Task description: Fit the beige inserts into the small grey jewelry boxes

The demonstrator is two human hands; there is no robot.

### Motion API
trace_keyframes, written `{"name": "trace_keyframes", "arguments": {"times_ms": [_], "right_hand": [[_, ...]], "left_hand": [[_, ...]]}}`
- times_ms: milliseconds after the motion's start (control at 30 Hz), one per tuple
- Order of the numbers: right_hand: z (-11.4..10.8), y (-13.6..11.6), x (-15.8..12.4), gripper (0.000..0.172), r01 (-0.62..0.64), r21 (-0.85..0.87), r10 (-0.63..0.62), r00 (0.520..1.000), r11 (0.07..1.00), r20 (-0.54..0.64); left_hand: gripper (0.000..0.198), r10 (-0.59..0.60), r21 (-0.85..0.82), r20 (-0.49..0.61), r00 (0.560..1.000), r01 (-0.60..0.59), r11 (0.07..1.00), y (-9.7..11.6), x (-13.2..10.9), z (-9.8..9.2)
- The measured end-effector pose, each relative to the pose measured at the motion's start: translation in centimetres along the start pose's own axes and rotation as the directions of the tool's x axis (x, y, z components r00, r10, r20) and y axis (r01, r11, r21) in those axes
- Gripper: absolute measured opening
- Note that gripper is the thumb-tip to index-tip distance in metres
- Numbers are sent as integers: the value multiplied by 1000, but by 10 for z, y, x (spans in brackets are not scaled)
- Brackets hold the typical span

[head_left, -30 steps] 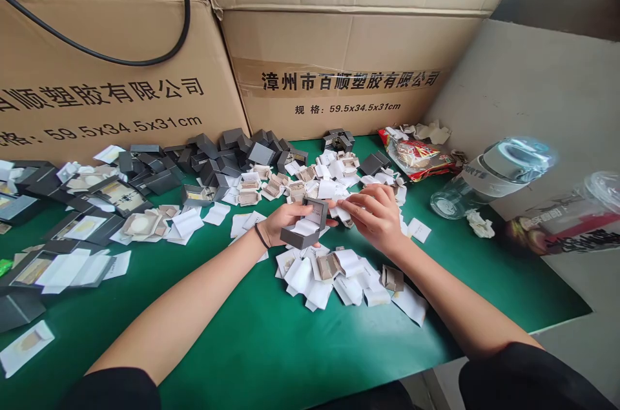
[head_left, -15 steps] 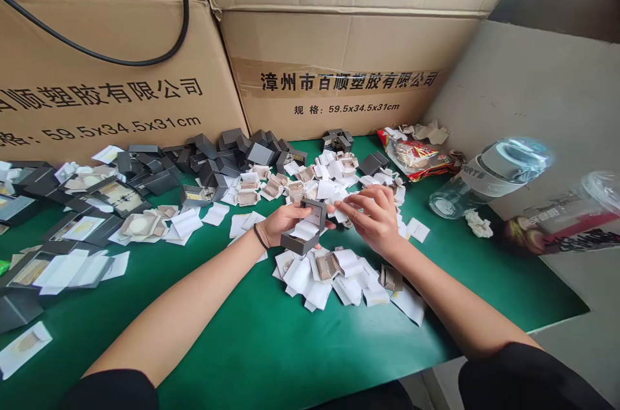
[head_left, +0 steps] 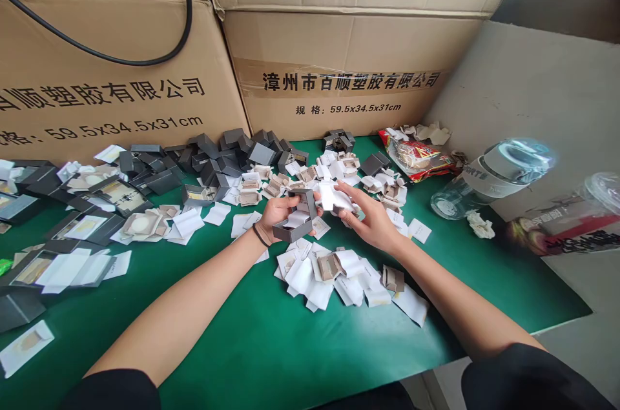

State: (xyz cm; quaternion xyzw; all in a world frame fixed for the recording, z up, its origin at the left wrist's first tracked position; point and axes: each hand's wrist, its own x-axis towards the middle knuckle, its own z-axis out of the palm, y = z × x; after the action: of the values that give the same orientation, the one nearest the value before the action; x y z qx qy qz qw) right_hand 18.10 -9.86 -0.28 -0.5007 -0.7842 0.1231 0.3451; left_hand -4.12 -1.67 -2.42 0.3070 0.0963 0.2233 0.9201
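While the back of the scene is filled by two cardboard cartons (head_left: 353,42), their tops are cut off by the frame, and the left one's print is clipped too. Below, the green table (head_left: 227,339) is strewn with a heap of dark boxes (head_left: 208,161), many half hidden by their neighbours. A clear bottle (head_left: 489,181) is seen tilted in view at right; beyond it, a see-through cup (head_left: 576,213) is sliced by the edge. And here, mid-table, an open dark box (head_left: 293,226) is gripped by the left hand (head_left: 276,213), its far fingers mostly masked by the box, a white lining glimpsed inside. Just beside, the right hand (head_left: 371,213) is held with thumb and forefinger apart around a white paper piece (head_left: 329,195); whether it is pinched or merely touched cannot be told, as it is blended into the white scraps behind.
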Motion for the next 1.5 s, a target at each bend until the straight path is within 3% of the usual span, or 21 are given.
{"name": "trace_keyframes", "arguments": {"times_ms": [200, 367, 500, 700, 1167, 1500], "right_hand": [[-1, 0, 2, 46, -72, 79, 73, 997, 994, -16], [0, -1, 2, 38, -92, 46, 94, 995, 995, -43], [2, -1, 1, 40, -101, -12, 99, 988, 995, -117], [1, -3, 1, 40, -118, -50, 111, 986, 992, -125], [2, 0, 3, 43, -151, 339, 174, 984, 929, -36], [-3, -6, 3, 42, -119, 282, 123, 992, 952, 4]], "left_hand": [[38, -15, 16, -26, 1000, 15, 1000, 1, 0, -1], [39, -41, 70, -48, 998, 44, 997, -4, 2, 0], [43, -45, 102, -34, 998, 48, 994, -5, 2, 0], [45, -12, 102, -31, 999, 15, 995, -5, 2, -1], [39, -26, 132, -55, 998, 33, 991, -6, 3, 0], [34, -36, 135, -72, 997, 46, 990, -7, 4, 1]]}}
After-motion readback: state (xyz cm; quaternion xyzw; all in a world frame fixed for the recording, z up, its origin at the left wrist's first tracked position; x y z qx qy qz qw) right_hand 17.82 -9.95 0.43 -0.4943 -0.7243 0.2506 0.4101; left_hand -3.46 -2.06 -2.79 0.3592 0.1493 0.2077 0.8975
